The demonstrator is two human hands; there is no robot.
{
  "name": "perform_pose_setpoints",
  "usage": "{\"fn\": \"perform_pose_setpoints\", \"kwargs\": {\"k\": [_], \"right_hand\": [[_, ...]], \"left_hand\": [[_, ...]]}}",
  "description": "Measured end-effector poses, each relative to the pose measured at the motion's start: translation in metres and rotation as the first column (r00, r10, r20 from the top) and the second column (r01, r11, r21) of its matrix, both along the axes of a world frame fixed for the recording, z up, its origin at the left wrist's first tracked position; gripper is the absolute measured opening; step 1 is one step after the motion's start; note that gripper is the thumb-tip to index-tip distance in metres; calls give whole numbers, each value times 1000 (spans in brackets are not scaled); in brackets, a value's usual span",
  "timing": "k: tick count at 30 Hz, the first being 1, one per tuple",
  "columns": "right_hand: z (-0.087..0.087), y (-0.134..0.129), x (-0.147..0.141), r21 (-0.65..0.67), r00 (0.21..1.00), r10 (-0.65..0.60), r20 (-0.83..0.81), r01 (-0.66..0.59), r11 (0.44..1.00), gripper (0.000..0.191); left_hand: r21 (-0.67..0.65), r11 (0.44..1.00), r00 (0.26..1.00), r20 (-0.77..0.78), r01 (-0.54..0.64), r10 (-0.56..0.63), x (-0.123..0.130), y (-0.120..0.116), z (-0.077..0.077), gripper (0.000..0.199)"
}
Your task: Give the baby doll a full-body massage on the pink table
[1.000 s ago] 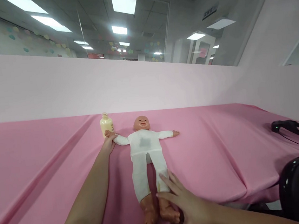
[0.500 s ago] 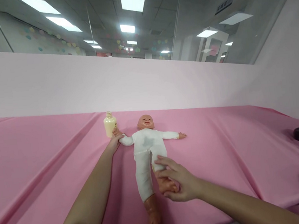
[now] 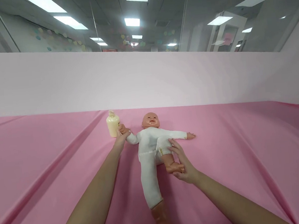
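Note:
A baby doll (image 3: 146, 151) in a white cloth suit lies on its back, head away from me. My left hand (image 3: 120, 138) is closed around the doll's hand (image 3: 124, 129) on the left side, close beside a pale yellow pump bottle (image 3: 113, 124). My right hand (image 3: 185, 165) grips the doll's right-side leg (image 3: 167, 156), fingers along the shin and thumb under the foot. That leg is bent up toward the belly. The other leg (image 3: 149, 179) stretches straight toward me, and the right-side arm (image 3: 176, 134) lies stretched out sideways.
A pink cloth (image 3: 63, 148) with long creases covers the table. Behind it stands a white low wall (image 3: 146, 80) with a glass pane (image 3: 157, 26) above, showing ceiling lights.
My right hand has pushed the doll's leg upward, bending it toward the belly. My left hand keeps its hold on the doll's hand. The view has shifted slightly.

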State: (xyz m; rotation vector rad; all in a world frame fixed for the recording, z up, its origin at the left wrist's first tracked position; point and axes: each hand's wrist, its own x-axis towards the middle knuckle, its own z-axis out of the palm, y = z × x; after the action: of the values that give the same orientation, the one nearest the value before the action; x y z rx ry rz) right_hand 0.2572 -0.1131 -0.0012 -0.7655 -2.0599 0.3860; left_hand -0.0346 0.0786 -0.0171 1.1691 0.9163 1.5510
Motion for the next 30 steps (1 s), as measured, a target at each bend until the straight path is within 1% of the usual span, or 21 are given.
{"fn": "perform_pose_setpoints", "kwargs": {"k": [1, 3, 5, 6, 7, 8, 9, 10, 11, 12, 13, 14, 15, 17, 19, 20, 22, 24, 25, 27, 30], "right_hand": [[0, -1, 1, -3, 1000, 5, -3, -5, 1000, 77], [3, -4, 4, 6, 999, 25, 20, -25, 1000, 81], [4, -6, 5, 31, 997, 43, 65, -45, 999, 85], [5, -6, 6, 42, 996, 42, 75, -45, 998, 87], [5, -6, 6, 48, 996, 34, 77, -38, 998, 88], [4, -7, 5, 44, 997, 19, 75, -22, 999, 88], [4, -7, 4, 28, 997, -5, 74, 3, 1000, 86], [3, -7, 3, 3, 996, -34, 77, 34, 999, 84], [2, -7, 2, -27, 994, -65, 89, 68, 997, 82], [1, -7, 0, -58, 989, -96, 112, 103, 993, 80], [1, -7, -2, -89, 982, -121, 143, 135, 987, 79], [1, -7, -3, -110, 975, -139, 173, 159, 981, 79], [1, -7, -4, -118, 969, -149, 197, 174, 978, 80], [2, -6, -4, -98, 964, -147, 224, 172, 980, 80], [4, -7, -1, -11, 965, -127, 228, 133, 991, 80], [5, -9, 0, 60, 967, -111, 229, 100, 993, 79], [8, -13, 2, 225, 969, -76, 236, 22, 974, 77], [10, -19, 2, 354, 968, -33, 248, -59, 933, 75], [11, -23, 1, 388, 967, -14, 255, -89, 918, 75], [12, -29, -1, 406, 965, 16, 260, -124, 906, 74], [12, -33, -5, 381, 973, 34, 227, -121, 917, 74]], "left_hand": [[26, 997, 997, -2, -74, 74, 5, 0, 3, 51], [102, 980, 983, -38, -173, 178, 17, -4, 9, 49], [220, 952, 963, -115, -215, 244, 32, -12, 14, 46], [285, 936, 950, -169, -207, 261, 40, -18, 16, 42], [352, 921, 936, -235, -169, 262, 48, -24, 16, 35], [416, 904, 916, -315, -99, 246, 56, -31, 17, 27], [472, 882, 884, -412, 0, 221, 63, -38, 16, 18], [509, 853, 832, -518, 115, 197, 69, -44, 16, 12], [524, 821, 763, -620, 227, 185, 73, -50, 16, 9], [519, 793, 685, -704, 319, 186, 77, -55, 16, 9], [505, 775, 614, -764, 380, 197, 79, -59, 17, 10], [490, 766, 559, -802, 417, 210, 81, -61, 19, 11], [478, 764, 522, -824, 434, 219, 81, -63, 20, 12], [463, 768, 497, -840, 443, 220, 81, -63, 21, 13], [463, 785, 525, -825, 411, 212, 78, -59, 18, 14], [468, 804, 565, -799, 367, 208, 77, -56, 14, 16], [467, 856, 682, -702, 224, 205, 73, -48, 4, 27], [424, 904, 787, -573, 48, 227, 68, -39, -7, 38], [387, 922, 819, -519, -29, 243, 64, -35, -11, 43], [308, 940, 844, -455, -150, 283, 58, -27, -17, 47], [226, 942, 864, -388, -249, 321, 50, -19, -19, 50]]}}
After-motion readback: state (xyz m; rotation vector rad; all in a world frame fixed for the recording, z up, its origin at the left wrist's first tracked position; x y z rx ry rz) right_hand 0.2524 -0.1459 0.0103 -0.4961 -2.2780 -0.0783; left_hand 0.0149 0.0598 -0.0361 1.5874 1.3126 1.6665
